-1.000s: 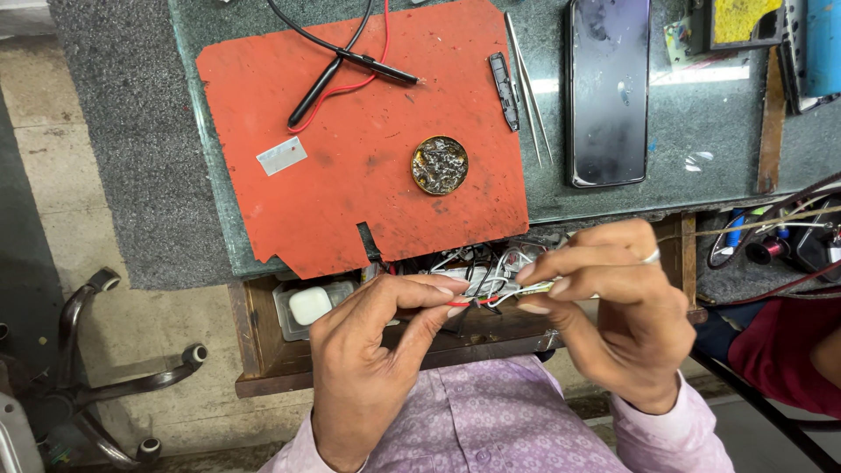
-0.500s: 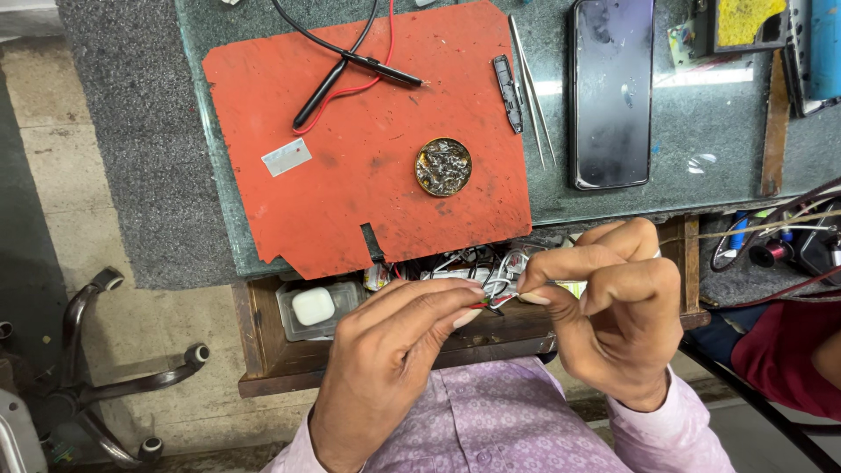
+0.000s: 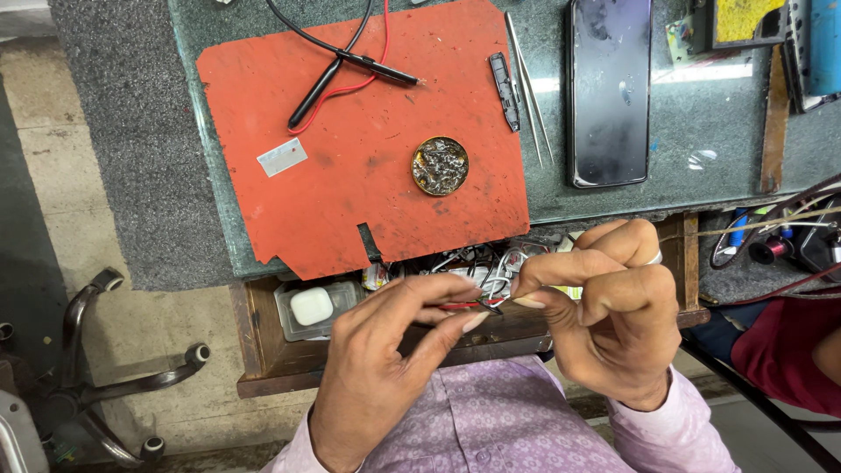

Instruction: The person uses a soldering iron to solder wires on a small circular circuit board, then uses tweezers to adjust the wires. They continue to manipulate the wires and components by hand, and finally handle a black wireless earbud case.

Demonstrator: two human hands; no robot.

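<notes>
Both my hands meet over an open wooden drawer (image 3: 263, 350) below the bench edge. My left hand (image 3: 385, 359) pinches one end of a thin red wire (image 3: 462, 306) between thumb and forefinger. My right hand (image 3: 613, 315), with a ring on one finger, pinches the wire's other end, where a small dark tip shows. The fingertips nearly touch. Behind them the drawer holds a tangle of wires and small parts (image 3: 477, 263), partly hidden by my hands.
On the bench lies a red mat (image 3: 350, 201) with a round tin of metal scraps (image 3: 440, 165), black probes on red and black leads (image 3: 350, 61), a white label (image 3: 282, 157) and a black strip (image 3: 502, 79). Tweezers (image 3: 531, 96) and a black phone (image 3: 609, 88) lie to the right. A white case (image 3: 311, 307) sits in the drawer.
My hands have dropped slightly and closed in fingertip to fingertip. The pale bundle they held earlier is out of sight; only the thin red wire shows between them.
</notes>
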